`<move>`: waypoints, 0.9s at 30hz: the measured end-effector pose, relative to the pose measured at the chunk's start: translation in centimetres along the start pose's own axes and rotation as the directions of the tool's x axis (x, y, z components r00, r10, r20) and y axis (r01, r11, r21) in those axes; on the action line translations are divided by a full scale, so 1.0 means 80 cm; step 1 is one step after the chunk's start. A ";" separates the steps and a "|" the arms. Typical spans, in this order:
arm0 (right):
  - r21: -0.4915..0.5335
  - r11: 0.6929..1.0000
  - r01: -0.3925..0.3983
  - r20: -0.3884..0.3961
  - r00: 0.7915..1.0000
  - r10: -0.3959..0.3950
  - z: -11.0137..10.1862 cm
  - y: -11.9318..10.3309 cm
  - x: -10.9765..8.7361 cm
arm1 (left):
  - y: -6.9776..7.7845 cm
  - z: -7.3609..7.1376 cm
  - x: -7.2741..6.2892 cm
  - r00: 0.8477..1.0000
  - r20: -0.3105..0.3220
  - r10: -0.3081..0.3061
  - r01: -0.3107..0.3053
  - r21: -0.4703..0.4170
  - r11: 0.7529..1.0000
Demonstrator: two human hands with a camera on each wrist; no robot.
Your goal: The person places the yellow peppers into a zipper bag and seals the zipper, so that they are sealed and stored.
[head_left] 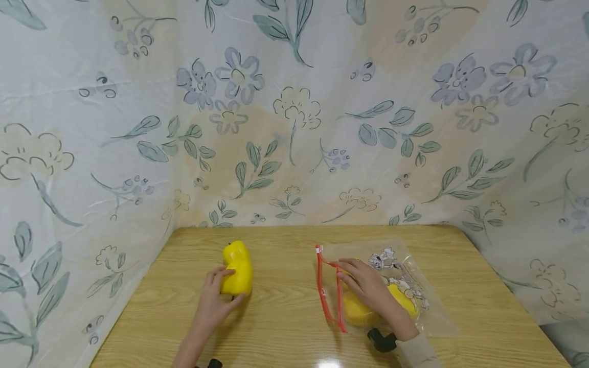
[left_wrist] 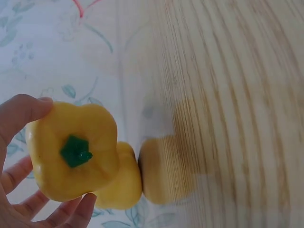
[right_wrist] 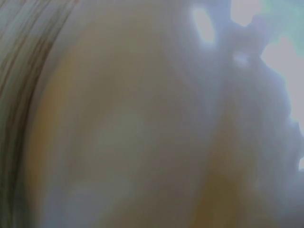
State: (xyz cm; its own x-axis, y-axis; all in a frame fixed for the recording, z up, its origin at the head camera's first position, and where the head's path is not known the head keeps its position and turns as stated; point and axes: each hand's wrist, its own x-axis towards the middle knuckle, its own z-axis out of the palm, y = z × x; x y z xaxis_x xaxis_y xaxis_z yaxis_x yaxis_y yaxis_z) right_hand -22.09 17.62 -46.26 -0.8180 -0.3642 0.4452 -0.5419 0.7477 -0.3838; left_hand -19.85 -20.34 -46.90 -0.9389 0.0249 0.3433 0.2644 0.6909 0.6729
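Observation:
A yellow bell pepper with a green stem is gripped by my left hand, thumb on one side and fingers on the other. Directly behind it, another yellow pepper shows, partly covered in the left wrist view. To the right lies a clear zip bag with a red zip edge and printed cartoon figures. Yellow things sit inside it, partly under my right hand. That hand holds the bag's upper lip at the red edge, where the mouth gapes. Its thumb is hidden.
The wood-grain table carries everything. A flower-printed cloth rises behind the table and along both sides. Black wrist-camera parts show by the right wrist. The right wrist view is blurred, filled with bag film and yellow.

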 end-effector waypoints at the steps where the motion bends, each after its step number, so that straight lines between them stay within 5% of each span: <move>1: 0.000 1.000 -0.003 0.002 1.000 0.003 0.000 0.000 0.000 | 0.001 0.001 0.000 1.000 0.000 0.007 -0.007 0.000 1.000; 27: -0.003 1.000 -0.017 0.015 1.000 0.018 -0.001 -0.002 0.000 | 0.021 0.040 0.007 0.987 0.068 0.148 -0.144 -0.053 0.988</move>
State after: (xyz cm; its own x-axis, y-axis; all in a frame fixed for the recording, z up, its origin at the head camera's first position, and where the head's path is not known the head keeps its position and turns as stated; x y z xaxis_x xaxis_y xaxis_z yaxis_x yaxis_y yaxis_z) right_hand -22.00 17.52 -46.10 -0.8301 -0.3592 0.4265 -0.5268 0.7559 -0.3888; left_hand -20.62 -16.90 -47.67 -0.9023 0.1758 0.3935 0.4084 0.6408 0.6501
